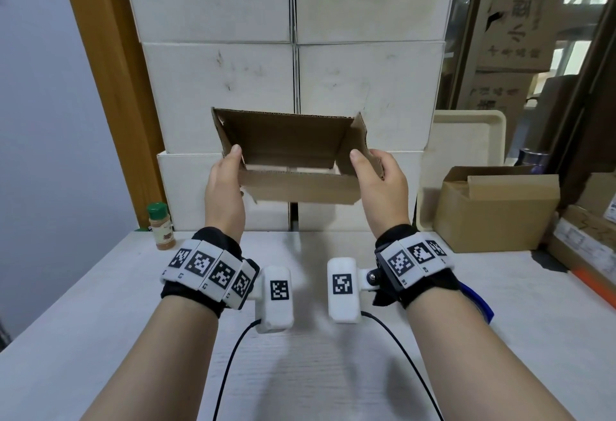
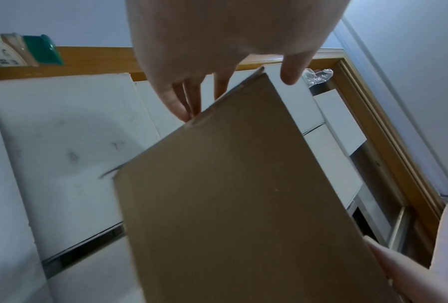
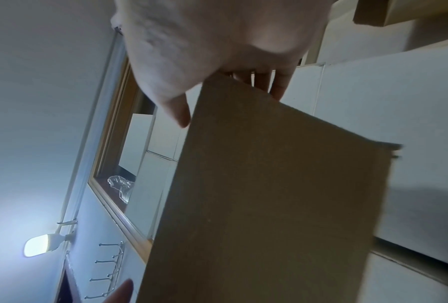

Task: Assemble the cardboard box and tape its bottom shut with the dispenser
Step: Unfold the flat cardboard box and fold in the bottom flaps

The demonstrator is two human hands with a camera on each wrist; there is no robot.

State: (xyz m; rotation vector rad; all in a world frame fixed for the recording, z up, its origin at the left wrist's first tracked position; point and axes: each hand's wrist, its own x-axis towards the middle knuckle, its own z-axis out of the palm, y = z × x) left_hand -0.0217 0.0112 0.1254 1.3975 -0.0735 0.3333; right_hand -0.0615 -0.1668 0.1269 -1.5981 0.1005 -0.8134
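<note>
Presently: one cardboard box [image 1: 293, 157], plain brown corrugated, opened into a rectangular tube, flaps loose, held in the air above the white table [image 1: 100, 320]; left hand [image 1: 223, 190] grips its nine o'clock end, right hand [image 1: 383, 184] its three o'clock end

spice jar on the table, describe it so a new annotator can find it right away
Start at the orange-brown wooden post left of the stacked white boxes. At its foot, on the white table, stands the spice jar, left of the left hand. It alone has a green cap and brown contents.
</note>
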